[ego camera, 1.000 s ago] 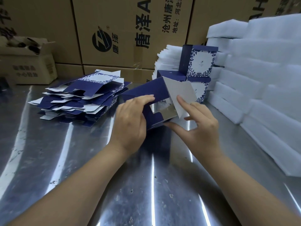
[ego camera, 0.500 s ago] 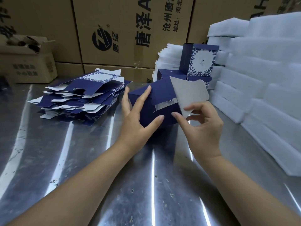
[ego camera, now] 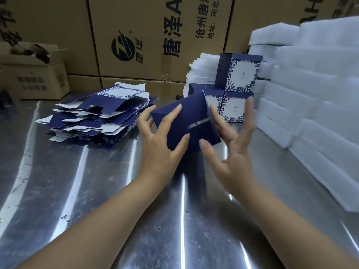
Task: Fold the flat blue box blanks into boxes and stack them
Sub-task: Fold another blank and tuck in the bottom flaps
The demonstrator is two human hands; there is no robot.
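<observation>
A dark blue folded box [ego camera: 186, 121] with a silver strip on its face is held tilted above the steel table [ego camera: 93, 191]. My left hand [ego camera: 161, 150] presses splayed, straight fingers on its near face and left corner. Blurred and with its fingers spread, my right hand [ego camera: 233, 158] touches the box's right side. A pile of flat blue box blanks [ego camera: 101, 117] lies to the left. Three finished boxes with a white leaf-pattern front [ego camera: 240, 74] stand stacked behind the held box.
White foam sheets [ego camera: 310, 94] are piled high along the right side, with more [ego camera: 202, 70] behind the finished boxes. Large printed cartons [ego camera: 155, 35] wall off the back. A small open carton [ego camera: 38, 78] sits at the far left.
The white flap that my right hand held has been folded shut. The box has tipped up with its blue face toward me, and my right hand has let go and spread beside it.
</observation>
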